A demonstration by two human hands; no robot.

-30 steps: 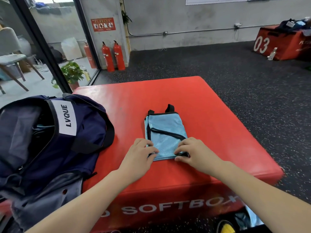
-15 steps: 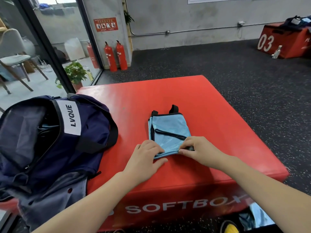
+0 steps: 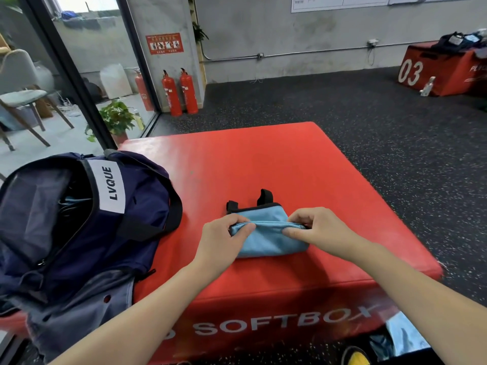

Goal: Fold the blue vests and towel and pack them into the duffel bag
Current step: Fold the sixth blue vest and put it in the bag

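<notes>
both hands [image 3: 221, 237] [image 3: 320, 230] pinch folded blue vest [image 3: 266, 239]; duffel bag [image 3: 79, 219] label "lvque"; box [image 3: 290, 167] reads "softbox".

Daylight poured in through the glass wall [image 3: 79, 83] at ten o'clock, washing it out up top. The red soft box [image 3: 276, 164] before me sat evenly lit, shadows faint. Edges bowed from the wide lens; my forearms at six o'clock smeared softly.

My duffel bag [image 3: 79, 219] carries a white patch [image 3: 107, 187] reading "LVQUE". The red box [image 3: 263, 167] under my work says "SOFTBOX" on its front. A far box [image 3: 437, 72] shows "03".
</notes>
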